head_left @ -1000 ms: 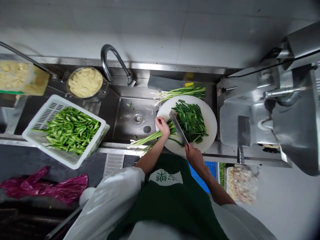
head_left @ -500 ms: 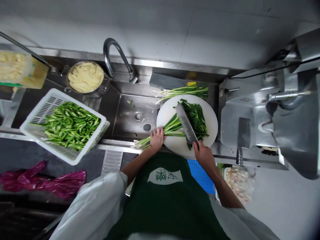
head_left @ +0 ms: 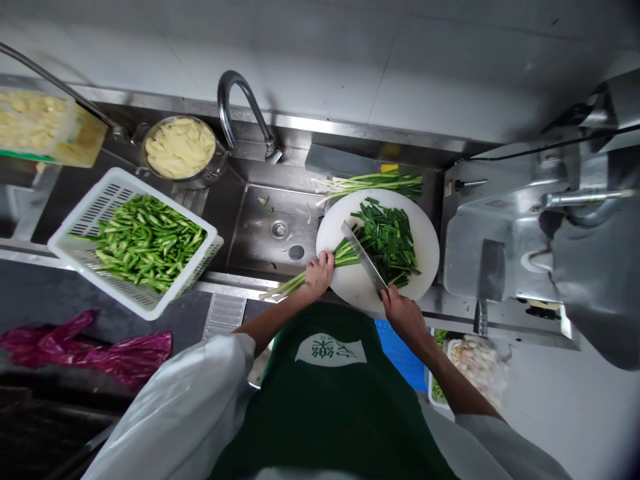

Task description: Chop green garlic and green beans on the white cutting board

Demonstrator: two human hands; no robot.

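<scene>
My left hand (head_left: 319, 272) curls down over the scallion bunch (head_left: 300, 279), pinning it at the near-left rim of the round cutting board (head_left: 357, 283). My right hand (head_left: 403, 313), forearm angled in, grips the cleaver (head_left: 364, 257), blade resting across the stalks.

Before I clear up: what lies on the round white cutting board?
Cut green scallion pieces, uncut stalks and a cleaver blade. The board beneath them is hidden.
</scene>
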